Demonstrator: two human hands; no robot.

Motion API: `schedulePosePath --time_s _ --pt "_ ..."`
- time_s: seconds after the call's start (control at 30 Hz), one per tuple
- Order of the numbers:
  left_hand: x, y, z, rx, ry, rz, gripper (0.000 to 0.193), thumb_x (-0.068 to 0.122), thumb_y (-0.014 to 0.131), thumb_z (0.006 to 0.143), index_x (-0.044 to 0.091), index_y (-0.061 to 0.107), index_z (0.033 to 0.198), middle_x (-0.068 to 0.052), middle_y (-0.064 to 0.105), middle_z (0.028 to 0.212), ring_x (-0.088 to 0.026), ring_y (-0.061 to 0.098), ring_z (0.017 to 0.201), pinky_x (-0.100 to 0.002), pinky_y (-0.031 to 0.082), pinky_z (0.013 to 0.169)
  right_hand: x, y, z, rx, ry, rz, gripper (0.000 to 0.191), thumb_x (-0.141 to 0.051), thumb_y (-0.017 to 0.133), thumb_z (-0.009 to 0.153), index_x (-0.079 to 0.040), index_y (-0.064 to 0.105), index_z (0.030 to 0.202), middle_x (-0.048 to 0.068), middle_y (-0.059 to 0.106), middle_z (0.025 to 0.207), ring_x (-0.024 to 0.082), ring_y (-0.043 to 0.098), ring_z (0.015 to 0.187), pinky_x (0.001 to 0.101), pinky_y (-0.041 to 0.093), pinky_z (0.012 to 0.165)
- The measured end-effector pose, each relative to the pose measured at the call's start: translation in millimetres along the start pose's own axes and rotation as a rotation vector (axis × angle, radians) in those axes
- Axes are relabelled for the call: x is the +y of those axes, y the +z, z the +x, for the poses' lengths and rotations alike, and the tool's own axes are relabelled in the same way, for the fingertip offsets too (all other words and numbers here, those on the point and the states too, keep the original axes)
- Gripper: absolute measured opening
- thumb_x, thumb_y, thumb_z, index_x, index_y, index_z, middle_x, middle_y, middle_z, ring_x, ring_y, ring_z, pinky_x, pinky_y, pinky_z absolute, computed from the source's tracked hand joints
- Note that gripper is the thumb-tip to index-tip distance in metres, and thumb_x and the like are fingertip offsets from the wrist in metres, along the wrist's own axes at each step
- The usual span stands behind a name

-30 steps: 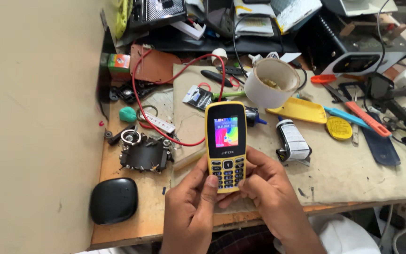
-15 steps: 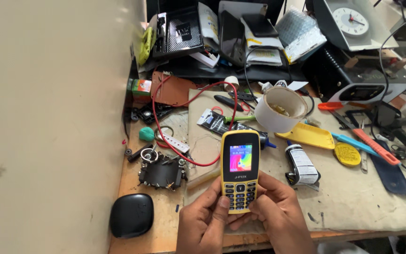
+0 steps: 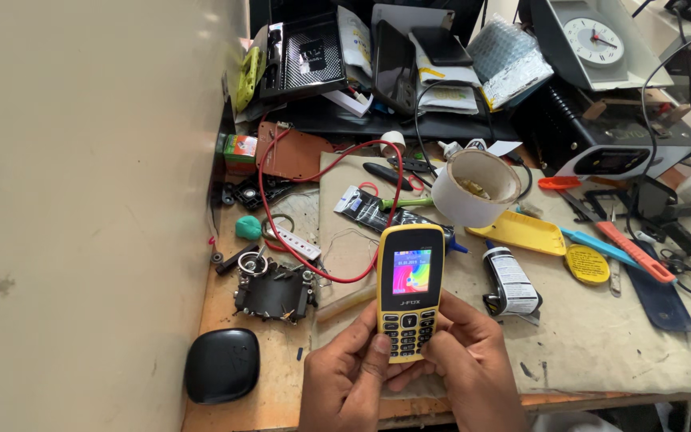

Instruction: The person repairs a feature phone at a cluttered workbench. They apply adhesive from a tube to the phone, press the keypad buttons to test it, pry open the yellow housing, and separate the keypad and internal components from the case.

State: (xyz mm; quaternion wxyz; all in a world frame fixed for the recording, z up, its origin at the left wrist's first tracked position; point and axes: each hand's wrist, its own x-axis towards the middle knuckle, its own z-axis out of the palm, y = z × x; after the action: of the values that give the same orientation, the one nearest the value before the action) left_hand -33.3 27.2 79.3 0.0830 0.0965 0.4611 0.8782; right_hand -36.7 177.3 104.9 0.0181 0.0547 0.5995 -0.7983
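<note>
I'm looking down on a wooden counter (image 3: 277, 400) whose middle and right are covered by a worn beige mat (image 3: 601, 336), with a plain pale wall (image 3: 81, 200) closing off the whole left side. The back of the counter is stacked with boxes, packets and a white clock (image 3: 593, 40), and tools crowd the right: a yellow phone shell (image 3: 521, 232), a round yellow disc (image 3: 587, 264), an orange-handled tool (image 3: 633, 250) and a dark blue sleeve (image 3: 661, 292). A roll of white tape (image 3: 473, 188) stands behind the phone, a small black tube (image 3: 511, 280) lies just right of it, and a red wire (image 3: 321, 208) loops across the mat to the left. Near the wall I see a black metal frame part (image 3: 273, 292), a green lump (image 3: 248, 228) and a black oval case (image 3: 221, 364) close to the front edge. The freest stretch is the bare mat on the front right; the front left between the case and my hands is narrow. I hold the yellow keypad phone (image 3: 409, 292) upright above the front edge, screen lit in colours. My left hand (image 3: 345, 380) is curled around its lower left side, thumb on the keys; my right hand (image 3: 469, 364) is wrapped likewise on the lower right, fingers closed behind it.
</note>
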Motion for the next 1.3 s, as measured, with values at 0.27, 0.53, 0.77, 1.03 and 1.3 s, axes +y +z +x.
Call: schedulePosePath --time_s 0.27,0.53,0.77,1.03,1.3 --pt "0 0 1 -0.006 0.01 0.011 0.044 0.003 0.047 0.102 -0.009 0.051 0.144 -0.021 0.073 0.121 -0.025 0.075 0.106 -0.04 0.063 0.088 4 -2 0 0.006 -0.021 -0.01 0.054 0.009 0.046 0.08 0.008 0.063 0.131 0.021 0.077 0.093 0.025 0.075 0.065 0.0408 0.066 0.054" --pt "5 4 -3 0.053 -0.017 0.073 0.049 0.009 0.045 0.101 0.0 0.054 0.148 -0.015 0.075 0.116 -0.019 0.076 0.102 -0.036 0.068 0.086 5 -20 -3 -0.289 -0.05 0.204 0.057 0.0 0.051 0.084 0.009 0.049 0.141 0.022 0.073 0.113 0.028 0.075 0.095 0.0449 0.065 0.078" --pt "15 3 -11 0.039 0.179 0.38 0.041 0.006 0.046 0.106 -0.004 0.06 0.143 -0.013 0.077 0.119 -0.013 0.071 0.107 -0.025 0.057 0.091 12 -25 -10 -0.171 -0.065 0.274 0.036 -0.018 0.052 0.103 0.007 0.058 0.129 0.019 0.072 0.114 0.024 0.072 0.1 0.0385 0.058 0.088" --pt "38 10 -13 -0.141 -0.091 0.032 0.074 -0.014 0.053 0.08 0.005 0.035 0.148 -0.01 0.058 0.122 -0.015 0.065 0.11 -0.028 0.056 0.079 17 -19 -15 -0.068 -0.219 0.224 0.027 -0.011 0.06 0.104 0.009 0.063 0.122 0.014 0.072 0.107 0.016 0.068 0.094 0.0335 0.056 0.086" --pt "40 4 -14 -0.147 -0.105 -0.033 0.073 -0.019 0.051 0.079 0.005 0.039 0.147 -0.009 0.059 0.116 -0.014 0.066 0.114 -0.025 0.054 0.09 18 -25 -21 -0.074 -0.247 0.224 0.025 -0.005 0.066 0.098 0.003 0.059 0.121 0.014 0.07 0.098 0.019 0.068 0.076 0.0337 0.056 0.06"
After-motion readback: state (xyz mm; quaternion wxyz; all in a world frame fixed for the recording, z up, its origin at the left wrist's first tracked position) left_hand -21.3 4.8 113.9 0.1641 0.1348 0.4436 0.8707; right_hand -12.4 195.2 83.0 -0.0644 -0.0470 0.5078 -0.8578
